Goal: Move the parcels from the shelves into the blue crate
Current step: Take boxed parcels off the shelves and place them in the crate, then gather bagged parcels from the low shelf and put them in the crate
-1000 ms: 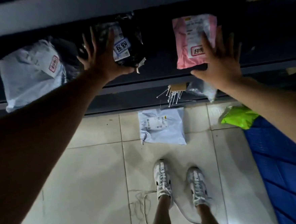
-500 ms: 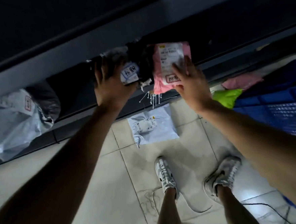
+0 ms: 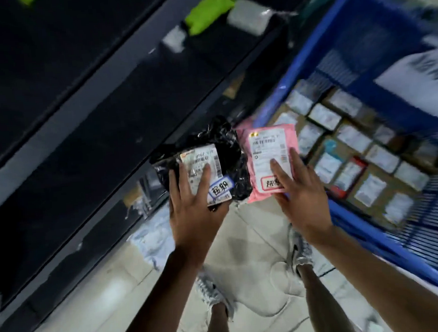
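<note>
My left hand (image 3: 194, 211) grips a black plastic parcel (image 3: 227, 152) with a white label, held in the air off the dark shelves (image 3: 80, 128). My right hand (image 3: 299, 194) grips a pink parcel (image 3: 292, 134) with a white label, just left of the blue crate's near rim. The blue crate (image 3: 357, 231) fills the right side and holds several labelled cardboard boxes (image 3: 353, 141). Both parcels sit side by side, nearly touching.
A green parcel (image 3: 208, 11) and a white parcel (image 3: 249, 16) lie further along the shelf at the top. A pale grey parcel (image 3: 153, 240) lies on the tiled floor by the shelf base. My two shoes (image 3: 297, 248) stand on the floor below.
Both hands have lifted the black and pink parcels off the shelf and carried them right, toward the crate. The view has swung right, so the crate's inside now shows.
</note>
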{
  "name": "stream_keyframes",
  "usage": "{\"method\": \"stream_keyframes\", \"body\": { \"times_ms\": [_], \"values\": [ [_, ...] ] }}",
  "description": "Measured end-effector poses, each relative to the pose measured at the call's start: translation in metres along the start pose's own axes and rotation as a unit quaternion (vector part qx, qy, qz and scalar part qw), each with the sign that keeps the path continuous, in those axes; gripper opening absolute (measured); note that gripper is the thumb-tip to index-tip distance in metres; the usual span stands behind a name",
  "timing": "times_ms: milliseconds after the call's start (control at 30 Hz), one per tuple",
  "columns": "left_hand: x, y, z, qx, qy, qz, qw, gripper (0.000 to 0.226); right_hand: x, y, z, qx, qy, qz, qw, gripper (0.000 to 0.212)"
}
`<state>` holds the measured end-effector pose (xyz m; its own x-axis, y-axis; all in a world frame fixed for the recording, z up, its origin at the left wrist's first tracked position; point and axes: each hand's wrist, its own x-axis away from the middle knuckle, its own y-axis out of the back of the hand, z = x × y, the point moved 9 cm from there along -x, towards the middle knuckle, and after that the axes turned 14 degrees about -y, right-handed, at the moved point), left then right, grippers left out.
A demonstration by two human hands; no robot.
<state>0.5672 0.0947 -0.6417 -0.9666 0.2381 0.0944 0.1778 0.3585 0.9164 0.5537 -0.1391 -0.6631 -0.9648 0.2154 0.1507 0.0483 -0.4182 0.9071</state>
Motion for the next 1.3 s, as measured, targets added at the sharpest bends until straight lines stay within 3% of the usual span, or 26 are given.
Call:
{"method": "stream_keyframes", "body": {
  "times_ms": [200, 300, 400, 633, 900, 1100, 1300],
  "values": [
    [-0.084, -0.06, -0.17, -0.029, -0.176, 0.051, 0.983, 0.079, 0.002, 0.069, -0.166, -0.003, -0.161, 0.019, 0.987, 0.077],
    [-0.126, -0.104, -0.221, -0.044, -0.202, 0.148, 0.967, 0.083, 0.009, 0.068, -0.229, -0.016, -0.233, 0.049, 0.971, 0.074],
    [-0.156, -0.142, -0.234, -0.098, -0.166, 0.294, 0.936, 0.088, 0.018, 0.049, -0.263, -0.022, -0.303, 0.103, 0.947, 0.074],
    [-0.21, -0.227, -0.221, -0.212, -0.193, 0.485, 0.826, 0.094, -0.005, -0.035, -0.268, -0.096, -0.341, 0.224, 0.908, 0.072],
    [-0.217, -0.321, -0.17, -0.289, -0.279, 0.502, 0.766, 0.097, -0.047, -0.139, -0.274, -0.072, -0.349, 0.281, 0.891, 0.071],
    [-0.201, -0.377, -0.136, -0.333, -0.347, 0.489, 0.727, 0.088, -0.07, -0.211, -0.268, -0.032, -0.254, 0.316, 0.914, 0.071],
    [-0.194, -0.401, -0.117, -0.318, -0.371, 0.476, 0.732, 0.08, -0.089, -0.245, -0.269, -0.018, -0.211, 0.278, 0.937, 0.061]
  ]
}}
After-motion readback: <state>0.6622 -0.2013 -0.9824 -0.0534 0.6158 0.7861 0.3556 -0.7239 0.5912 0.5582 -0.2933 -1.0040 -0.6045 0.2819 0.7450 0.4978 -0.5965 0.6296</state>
